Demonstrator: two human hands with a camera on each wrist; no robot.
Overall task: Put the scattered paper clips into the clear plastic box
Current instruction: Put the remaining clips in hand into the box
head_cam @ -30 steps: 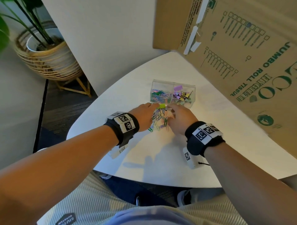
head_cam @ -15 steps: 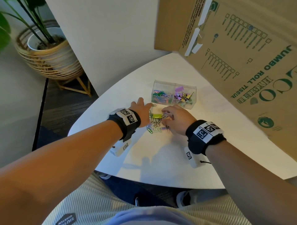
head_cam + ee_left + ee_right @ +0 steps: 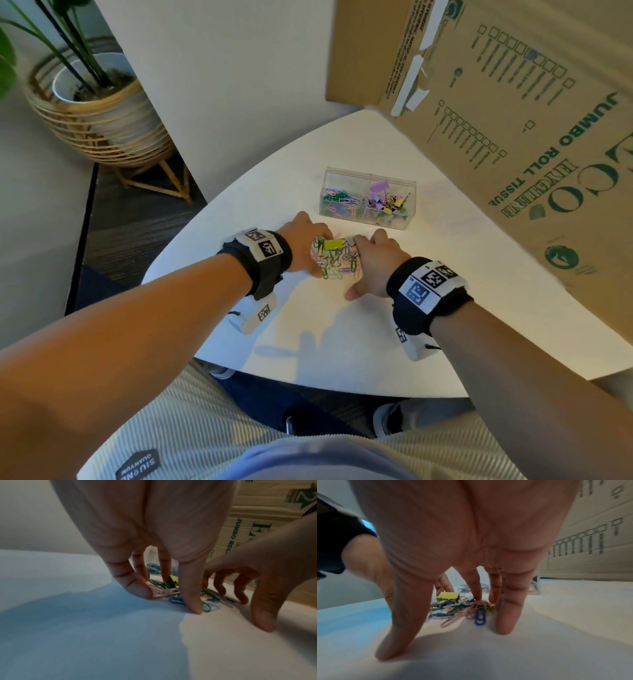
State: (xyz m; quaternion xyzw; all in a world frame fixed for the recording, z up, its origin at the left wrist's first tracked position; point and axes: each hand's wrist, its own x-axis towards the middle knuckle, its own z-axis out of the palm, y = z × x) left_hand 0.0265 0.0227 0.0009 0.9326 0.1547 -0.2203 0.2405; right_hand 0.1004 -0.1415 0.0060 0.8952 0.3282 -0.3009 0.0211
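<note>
**We push the clips into one small pile**

Our big white table (image 3: 342, 329) holds everything. A tall cardboard box (image 3: 513, 120) stands past our right hand, and a plant pot (image 3: 102, 113) sits far off beyond our left hand, down on the floor.

The clear plastic box (image 3: 368, 198) sits just past our fingertips, a little toward the right-hand side. It already has many clips in one half and bigger black-and-colour clips in the other half.

Our left hand (image 3: 305, 246) and right hand (image 3: 376, 267) now stand on each side of the paper clips (image 3: 337, 262), with the pile between them. A moment ago the hands were up closer to the box and the clips lay more spread out. Now both hands have slid back toward us, and the clips are bunched tighter between our palms.

Both hands are spread, fingers fairly straight, tips down on the table. The left fingers (image 3: 190, 599) press at the edge of the pile; the right fingers (image 3: 506, 615) wall in the other side. Neither hand grips anything yet.

A yellow binder clip (image 3: 448, 597) sits on top of the pile, at the end nearest the box.

We think the gathering is nearly done. Next we likely need to scoop the pile up and tip it into the box. No clip from this pile is in the box yet.
</note>
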